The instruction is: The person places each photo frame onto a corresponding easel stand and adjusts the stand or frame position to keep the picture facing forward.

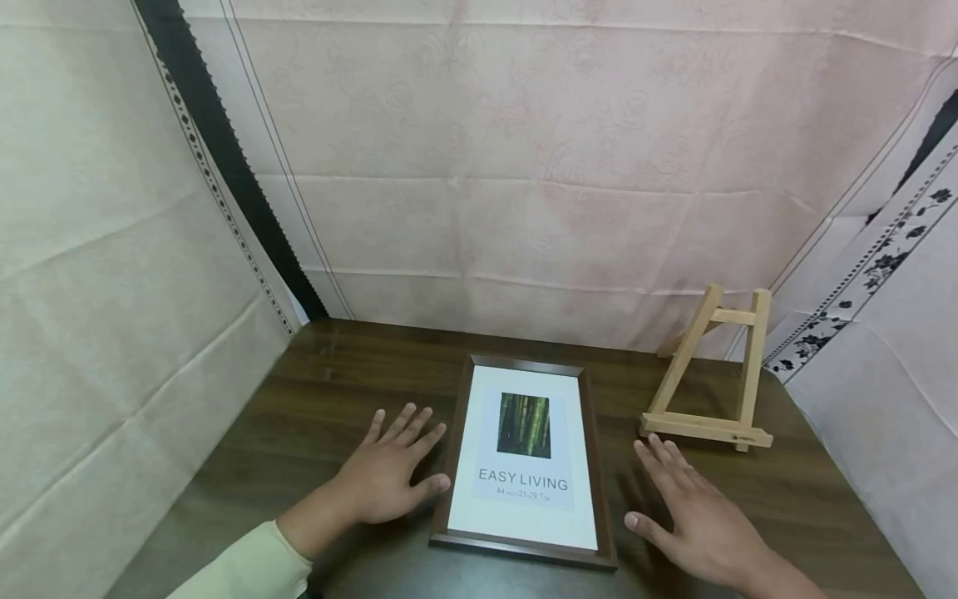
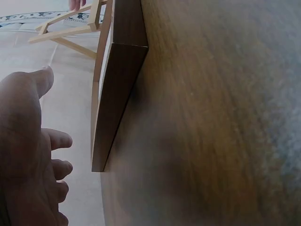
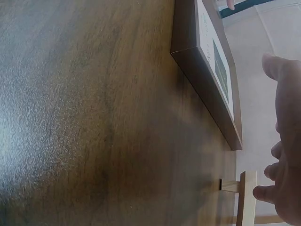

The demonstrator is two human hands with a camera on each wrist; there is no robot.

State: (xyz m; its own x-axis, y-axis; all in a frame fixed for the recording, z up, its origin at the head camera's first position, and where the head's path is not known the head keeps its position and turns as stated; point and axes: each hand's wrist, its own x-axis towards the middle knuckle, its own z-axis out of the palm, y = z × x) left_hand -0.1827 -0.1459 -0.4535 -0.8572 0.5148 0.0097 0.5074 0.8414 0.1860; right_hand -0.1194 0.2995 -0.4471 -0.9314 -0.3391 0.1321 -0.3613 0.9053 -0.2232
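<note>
A dark brown picture frame [image 1: 525, 520] lies flat on the table, with a white mat, a small bamboo picture and the printed words EASY LIVING. My left hand [image 1: 389, 478] is spread beside its left edge, the thumb close to the frame; in the left wrist view the hand [image 2: 28, 141] appears raised above the tabletop, apart from the frame [image 2: 120, 70]. On the other side, my right hand [image 1: 692, 516] hovers with straight fingers and holds nothing. Just beyond its fingertips stands a small light wooden easel [image 1: 703, 427]. The right wrist view shows that hand [image 3: 287, 141] apart from the frame [image 3: 207, 87].
The dark wood-grain table [image 1: 247, 499] has rounded back corners. Pale cloth [image 1: 524, 166] hangs behind it, and more cloth hangs at the left [image 1: 112, 291] and right, the right one bearing a black flower border [image 1: 883, 266].
</note>
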